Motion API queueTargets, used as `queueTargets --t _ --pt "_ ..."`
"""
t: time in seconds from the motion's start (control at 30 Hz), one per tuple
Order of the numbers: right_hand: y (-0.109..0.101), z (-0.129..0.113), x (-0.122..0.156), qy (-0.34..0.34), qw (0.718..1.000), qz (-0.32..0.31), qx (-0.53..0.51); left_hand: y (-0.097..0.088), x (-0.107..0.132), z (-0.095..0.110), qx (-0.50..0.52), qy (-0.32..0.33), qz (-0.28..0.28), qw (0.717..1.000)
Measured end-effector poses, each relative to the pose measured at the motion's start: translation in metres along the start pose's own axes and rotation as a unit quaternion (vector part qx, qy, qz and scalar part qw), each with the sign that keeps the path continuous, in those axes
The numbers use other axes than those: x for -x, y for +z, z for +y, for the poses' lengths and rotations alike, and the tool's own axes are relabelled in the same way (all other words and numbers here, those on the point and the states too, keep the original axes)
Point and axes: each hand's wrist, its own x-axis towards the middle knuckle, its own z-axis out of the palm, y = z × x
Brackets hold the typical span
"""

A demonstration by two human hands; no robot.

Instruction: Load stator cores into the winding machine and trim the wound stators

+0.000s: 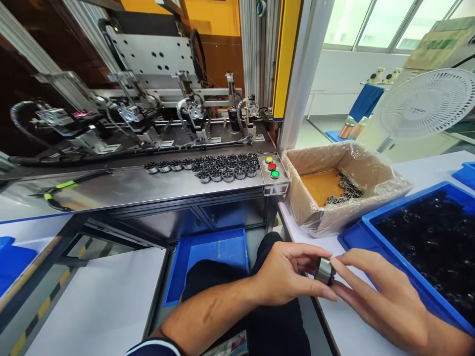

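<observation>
Near the lined carton | left hand pinched a metal ring, right hand had fingertips closed on its black end | square, light pressure looked best tbh

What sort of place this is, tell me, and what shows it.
Likely a factory assembly station: a machine with push buttons, rows of small round parts, and a blue tray of black pieces.
</observation>
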Motion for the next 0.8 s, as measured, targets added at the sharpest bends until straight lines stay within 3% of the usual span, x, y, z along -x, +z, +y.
queueTargets --t 0.17,0.27,0.33,0.43,0.5,0.57,0.63,0.67,0.73,0.8 --pt "0.002 0.001 -0.003 -0.007 1.000 0.016 0.008 0.010 0.000 -0.007 0.016 -0.002 0.026 1.000" --pt "0.000 0.000 -0.008 -0.028 0.999 0.029 0.028 0.020 0.000 -0.011 0.036 0.044 0.067 0.996" --pt "-0.002 -0.006 -0.012 -0.026 0.998 0.048 0.018 0.021 0.001 -0.009 0.031 0.085 0.062 0.994" --pt "-0.005 -0.019 -0.019 0.012 0.996 0.066 -0.056 0.015 0.001 0.001 -0.064 0.178 0.034 0.981" --pt "-0.008 -0.018 -0.023 0.032 0.993 0.055 -0.099 0.007 0.002 0.009 -0.184 0.246 0.024 0.951" --pt "-0.016 0.005 -0.022 0.050 0.992 -0.004 -0.113 0.000 0.002 0.014 -0.281 0.277 0.027 0.918" --pt "-0.030 0.049 -0.013 0.099 0.987 -0.089 -0.091 -0.004 0.003 0.016 -0.316 0.253 0.049 0.913" --pt "-0.038 0.075 -0.004 0.155 0.981 -0.103 -0.051 -0.005 0.003 0.016 -0.315 0.228 0.061 0.919" --pt "-0.053 0.124 0.021 0.221 0.973 -0.072 0.003 -0.005 0.004 0.014 -0.305 0.183 0.074 0.932" --pt "-0.061 0.150 0.051 0.256 0.965 -0.046 0.030 -0.003 0.004 0.011 -0.290 0.161 0.074 0.940"
